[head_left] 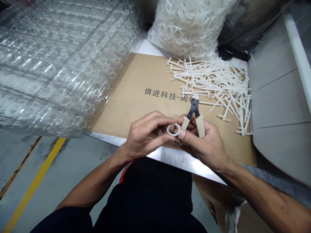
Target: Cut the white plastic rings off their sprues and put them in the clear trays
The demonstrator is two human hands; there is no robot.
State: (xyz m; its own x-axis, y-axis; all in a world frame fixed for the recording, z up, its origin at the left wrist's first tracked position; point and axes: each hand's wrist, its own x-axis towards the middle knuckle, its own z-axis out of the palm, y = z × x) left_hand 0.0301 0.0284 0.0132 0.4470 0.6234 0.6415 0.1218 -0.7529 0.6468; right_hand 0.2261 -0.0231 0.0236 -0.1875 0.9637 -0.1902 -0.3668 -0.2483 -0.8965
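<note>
Plastic ring [173, 129], small and white, sits pinched at our left fingertips, between our two hands and just above the near edge of the table. Starting from the left, a tall stack of clear trays [55, 68] rises over the left of the table, its moulded pockets blurred, and a yellow floor line [34, 181] runs below it on the near left. Our left hand [145, 136] is closed, with thumb and fingers curled round the ring. Our right hand [204, 142] is closed too, gripping the cutters [193, 108] by their pale handles, with the black steel head pointing far and its tips standing clear of the ring. Both hands hover over a cardboard sheet [126, 110] printed with dark Chinese characters, which lies on the steel table [165, 155]. Beyond them stands a full bag of rings [187, 29], and to the right a loose heap of white runners [213, 84] lies on the cardboard. So far, this one ring is in hand, while neither hand touches the bagged rings or the heap of runners. Grey panels [277, 97] close off the far right.
</note>
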